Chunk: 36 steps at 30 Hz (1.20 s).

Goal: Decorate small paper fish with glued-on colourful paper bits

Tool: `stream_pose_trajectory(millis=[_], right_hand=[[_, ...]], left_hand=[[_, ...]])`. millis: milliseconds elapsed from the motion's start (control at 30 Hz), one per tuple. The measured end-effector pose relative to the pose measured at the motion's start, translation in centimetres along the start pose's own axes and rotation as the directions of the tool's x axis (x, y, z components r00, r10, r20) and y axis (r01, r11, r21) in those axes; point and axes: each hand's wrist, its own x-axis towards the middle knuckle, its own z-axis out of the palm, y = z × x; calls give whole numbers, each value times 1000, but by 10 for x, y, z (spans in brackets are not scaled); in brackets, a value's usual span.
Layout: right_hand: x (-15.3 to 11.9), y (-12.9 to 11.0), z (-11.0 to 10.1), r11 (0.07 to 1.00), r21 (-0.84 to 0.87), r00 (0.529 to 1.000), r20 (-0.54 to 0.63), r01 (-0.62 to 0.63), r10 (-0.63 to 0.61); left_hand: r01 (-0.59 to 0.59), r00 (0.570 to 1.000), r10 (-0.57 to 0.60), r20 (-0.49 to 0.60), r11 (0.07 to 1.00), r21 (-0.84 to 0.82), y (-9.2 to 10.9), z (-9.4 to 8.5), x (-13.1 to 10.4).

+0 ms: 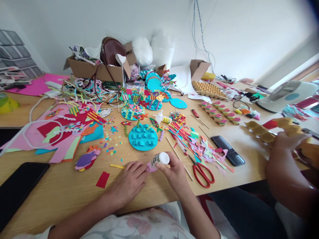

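My right hand (pixel 175 172) is wrapped round a white glue bottle (pixel 162 158), which is tipped with its base toward me. Under the bottle's lower end lies a small pink-purple piece of paper (pixel 151 168). The fingers of my left hand (pixel 134 177) are close together and hold that paper against the table at its left edge. Left of this hand lie a red paper rectangle (pixel 102 179) and a yellow strip (pixel 117 166). Just beyond my hands sits a round turquoise base (pixel 143 137) with raised paper loops and paper fish around its back.
Red-handled scissors (pixel 204 175), a wooden stick (pixel 179 158) and paper scraps (pixel 206 149) lie on the right. A phone (pixel 228 151) is beyond them. Coloured sheets (pixel 59 132) and a dark phone (pixel 22 189) are left. Another person's arm (pixel 281 162) reaches toward egg-carton pieces (pixel 260 131).
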Motion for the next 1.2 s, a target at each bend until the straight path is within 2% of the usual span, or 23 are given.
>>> stream_pose_trajectory(millis=[100,567,933,1200], right_hand=[[-1,1,-1,1000,10,1000,29,-7,7],[3,4,1,997,73,1000,1,-4,4],[2,4,2,997,77,999,30,-28,26],[-5,-1,-4,999,34,999,46,9,-10]], left_hand=[[0,1000,0,10,1000,1,0,0,-1],[3,999,-4,-49,1000,-19,0,-1,-1],[-1,999,1,-38,1000,-6,1,0,1],[14,999,-15,-35,1000,-8,0,2,0]])
